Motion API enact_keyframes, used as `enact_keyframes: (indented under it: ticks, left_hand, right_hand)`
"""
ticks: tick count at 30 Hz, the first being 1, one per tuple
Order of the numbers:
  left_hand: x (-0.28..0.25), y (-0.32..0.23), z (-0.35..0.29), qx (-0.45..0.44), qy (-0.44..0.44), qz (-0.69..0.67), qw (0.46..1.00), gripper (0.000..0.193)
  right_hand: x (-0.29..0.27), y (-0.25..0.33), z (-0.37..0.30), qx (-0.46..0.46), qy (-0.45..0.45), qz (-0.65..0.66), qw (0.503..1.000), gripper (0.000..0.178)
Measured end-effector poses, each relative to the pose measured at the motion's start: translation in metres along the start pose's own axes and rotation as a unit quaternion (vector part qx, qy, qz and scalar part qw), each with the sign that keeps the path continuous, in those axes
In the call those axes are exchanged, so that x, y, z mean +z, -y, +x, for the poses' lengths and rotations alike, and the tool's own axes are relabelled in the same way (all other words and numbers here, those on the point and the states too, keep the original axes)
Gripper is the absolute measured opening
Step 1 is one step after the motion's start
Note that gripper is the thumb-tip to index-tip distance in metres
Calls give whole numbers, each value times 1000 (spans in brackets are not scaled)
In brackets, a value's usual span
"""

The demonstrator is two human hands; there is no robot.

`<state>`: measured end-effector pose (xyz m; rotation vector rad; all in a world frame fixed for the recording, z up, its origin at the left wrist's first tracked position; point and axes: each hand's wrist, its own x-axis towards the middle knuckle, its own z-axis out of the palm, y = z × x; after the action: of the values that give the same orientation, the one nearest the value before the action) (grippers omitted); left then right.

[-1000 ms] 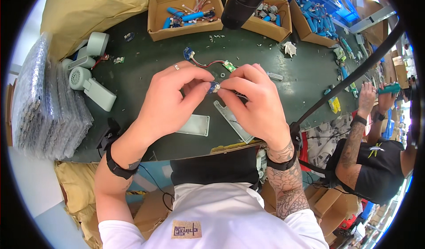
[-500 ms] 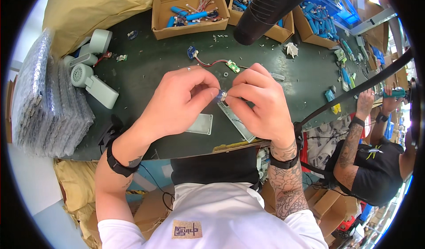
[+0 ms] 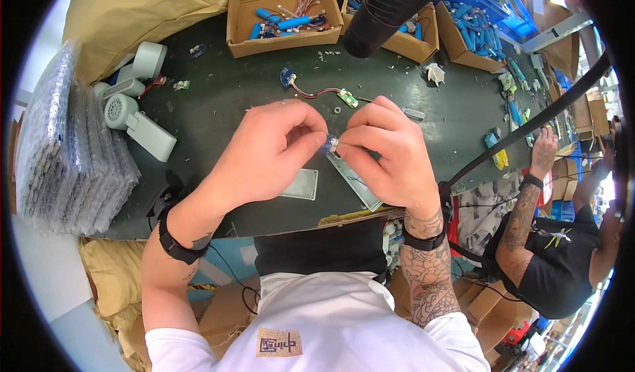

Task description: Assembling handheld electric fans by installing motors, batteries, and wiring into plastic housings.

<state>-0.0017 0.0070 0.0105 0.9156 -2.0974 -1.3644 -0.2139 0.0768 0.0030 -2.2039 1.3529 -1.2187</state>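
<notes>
Pinching small blue-and-white component point(image 3: 329, 144) between left hand point(image 3: 264, 145) and right hand point(image 3: 395, 153); apparently unfinished, with pale-grey rectangular plastic panel point(image 3: 302, 185) loose near.

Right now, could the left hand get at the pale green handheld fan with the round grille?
Likely yes: nothing seems to block the way from the left hand to the handheld fan, though that hand's fingers are pinching a small blue component.

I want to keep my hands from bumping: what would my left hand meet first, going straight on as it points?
Your left hand would probably meet your right hand first, just past the small blue part between them, though depth is unclear here.
</notes>
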Motion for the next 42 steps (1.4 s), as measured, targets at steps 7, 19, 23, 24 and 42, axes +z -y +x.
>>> enact_keyframes:
  ticks: [7, 19, 23, 24, 42]
  left_hand:
    - [1, -1, -3, 5, 0, 19, 1000, 7]
    - [4, 6, 1, 82, -6, 36, 996, 8]
    - [6, 8, -1, 89, -18, 48, 995, 6]
    - [7, 7, -1, 89, -17, 48, 995, 6]
    - [3, 4, -4, 103, -29, 122, 987, 6]
  right_hand:
    - [2, 1, -3, -8, -5, -5, 1000, 11]
    - [6, 2, -8, 17, -1, -14, 1000, 12]
    - [5, 2, -9, 10, -1, -11, 1000, 11]
    - [4, 3, -9, 12, 9, -9, 1000, 10]
    - [6, 4, -8, 18, 12, -5, 1000, 15]
